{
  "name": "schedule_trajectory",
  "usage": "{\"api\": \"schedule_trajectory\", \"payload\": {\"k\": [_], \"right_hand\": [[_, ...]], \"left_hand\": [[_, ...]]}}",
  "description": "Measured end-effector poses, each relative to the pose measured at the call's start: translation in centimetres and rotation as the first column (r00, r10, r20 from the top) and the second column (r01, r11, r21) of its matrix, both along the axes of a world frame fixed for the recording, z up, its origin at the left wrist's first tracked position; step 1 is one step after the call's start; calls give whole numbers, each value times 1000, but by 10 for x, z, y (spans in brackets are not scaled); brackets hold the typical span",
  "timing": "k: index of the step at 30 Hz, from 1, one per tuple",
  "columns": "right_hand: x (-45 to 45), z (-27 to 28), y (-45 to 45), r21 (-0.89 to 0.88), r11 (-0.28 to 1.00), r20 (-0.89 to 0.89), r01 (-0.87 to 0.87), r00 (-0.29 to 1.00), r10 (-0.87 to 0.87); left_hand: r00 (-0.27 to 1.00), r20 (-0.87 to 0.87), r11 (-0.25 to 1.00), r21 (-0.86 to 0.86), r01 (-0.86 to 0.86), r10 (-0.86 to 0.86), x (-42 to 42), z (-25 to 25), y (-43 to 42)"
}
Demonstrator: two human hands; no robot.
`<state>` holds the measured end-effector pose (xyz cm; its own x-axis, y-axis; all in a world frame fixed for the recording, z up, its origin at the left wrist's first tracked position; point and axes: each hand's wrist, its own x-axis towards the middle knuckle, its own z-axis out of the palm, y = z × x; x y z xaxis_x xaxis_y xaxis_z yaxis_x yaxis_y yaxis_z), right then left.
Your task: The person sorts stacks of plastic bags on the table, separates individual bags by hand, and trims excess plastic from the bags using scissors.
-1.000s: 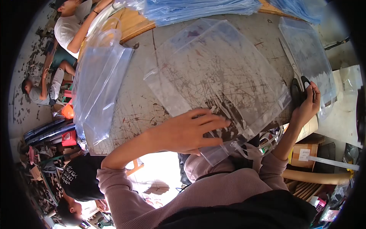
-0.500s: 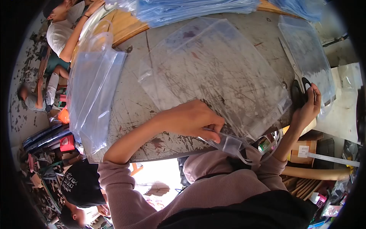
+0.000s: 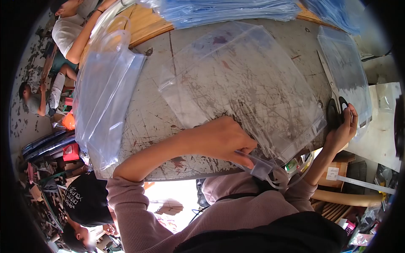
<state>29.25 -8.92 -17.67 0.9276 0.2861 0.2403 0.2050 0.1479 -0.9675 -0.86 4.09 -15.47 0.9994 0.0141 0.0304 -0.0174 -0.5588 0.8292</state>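
My left hand [image 3: 230, 139] is closed at the table's near edge, pinching a clear plastic strip [image 3: 262, 168]. A looped clear handle hangs from the strip in front of my lap. Just beyond this hand a large clear plastic sheet or bag [image 3: 249, 80] lies flat. At the right, my right hand [image 3: 344, 130] has its fingers closed at the black handle of a pair of scissors [image 3: 333, 90]. The scissors lie on the table, blades pointing away from me. Beside them is another clear plastic bag [image 3: 346, 63].
A clear bag with a looped handle [image 3: 107, 97] lies at the table's left. Stacked bluish plastic [image 3: 228, 12] sits on a wooden board at the back. People are at the left: one in a white shirt [image 3: 69, 33], one in black [image 3: 86, 198]. Cardboard boxes [image 3: 337, 170] stand right.
The view has shifted slightly, so the table's contents appear a little lower and to the right. The strip in my left hand has twisted a little. The scissors keep their place on the table.
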Motion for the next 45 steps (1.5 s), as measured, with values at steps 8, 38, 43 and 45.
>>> {"api": "schedule_trajectory", "payload": {"k": [8,38,43,45], "right_hand": [[2,-1,1,-17,1000,21,17,1000,-17],[-10,4,12,-460,888,331,21,932,149],[-9,4,12,-487,873,369,41,915,163],[-12,9,13,-524,849,379,71,912,158]], "left_hand": [[1000,0,1000,-16,4,-4,-1,-2,2],[995,46,721,-686,96,-88,-9,0,55],[996,51,759,-645,88,-72,-10,4,55],[993,64,807,-580,114,-95,-9,5,56]]}}
